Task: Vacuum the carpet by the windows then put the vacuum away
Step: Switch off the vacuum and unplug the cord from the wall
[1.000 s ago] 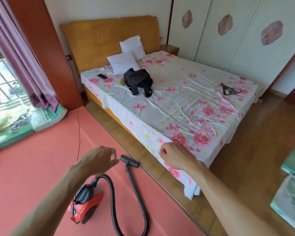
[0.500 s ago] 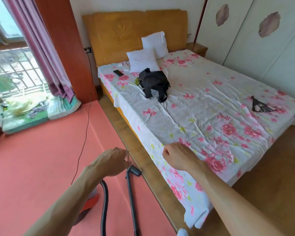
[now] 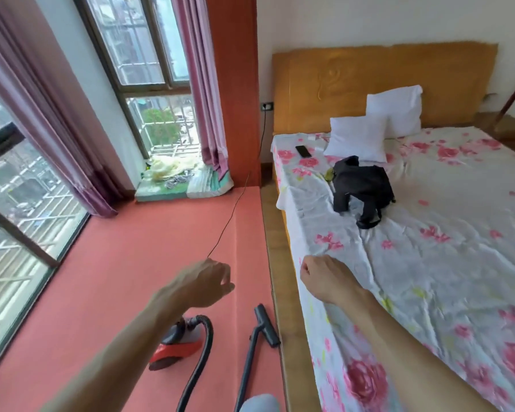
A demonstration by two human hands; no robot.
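Hands both hang loosely curled and empty: left hand (image 3: 202, 283) over the pink carpet (image 3: 116, 263), right hand (image 3: 327, 278) over the bed (image 3: 428, 239) edge. Red vacuum (image 3: 176, 344) sits on the carpet under the left forearm, nozzle (image 3: 266, 325) beside the bed frame.

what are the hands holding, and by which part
Nothing: the left hand and right hand hover loosely curled and empty, while the red canister vacuum and its black wand lie on the pink carpet.

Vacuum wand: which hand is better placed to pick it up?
Left, likely. The left hand hangs over the carpet near the wand; the right hand is over the bed edge. Both look empty.
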